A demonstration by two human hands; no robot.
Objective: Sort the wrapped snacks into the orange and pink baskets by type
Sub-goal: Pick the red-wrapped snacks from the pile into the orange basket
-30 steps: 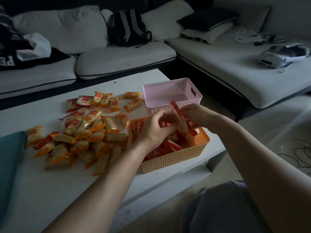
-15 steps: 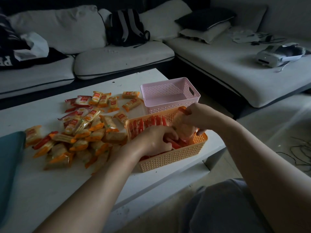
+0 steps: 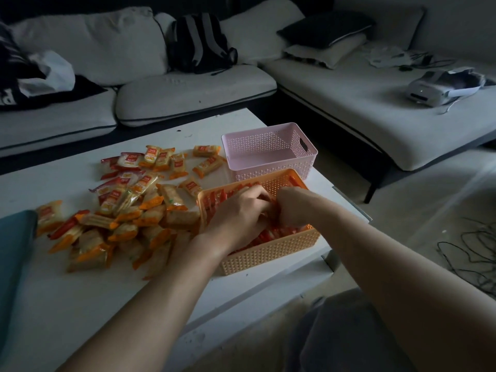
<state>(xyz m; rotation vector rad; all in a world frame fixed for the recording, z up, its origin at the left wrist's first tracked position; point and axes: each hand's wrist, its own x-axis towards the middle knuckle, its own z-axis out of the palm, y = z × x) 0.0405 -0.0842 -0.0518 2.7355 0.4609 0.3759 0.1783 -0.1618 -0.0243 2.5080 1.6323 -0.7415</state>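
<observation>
Two grips are down in the orange basket (image 3: 268,253), and that is where the red snacks (image 3: 214,201) are. My left grip (image 3: 239,216) has its fingers curled over the packs near the middle. My right grip (image 3: 292,208) is bunched up just beside it, knuckles up. I cannot tell if either one pinches a pack or only pushes on them, since the fingertips are hidden among the wrappers. What could go wrong? The orange basket sits near the front right corner of the bench (image 3: 67,304), so a hard push from me could slide it over the edge. The red packs could also flop over if I pull my grips out fast. The room is dim, and a few red packs hide in the big pile (image 3: 128,210) on the bench, so I might mix up the types. The red packs I can see by the far left wall stand side by side like books, thin edge up. Their long way seems to run from my side toward the pink basket (image 3: 271,170), which sits just behind. The orange basket has its long side turned to me.
</observation>
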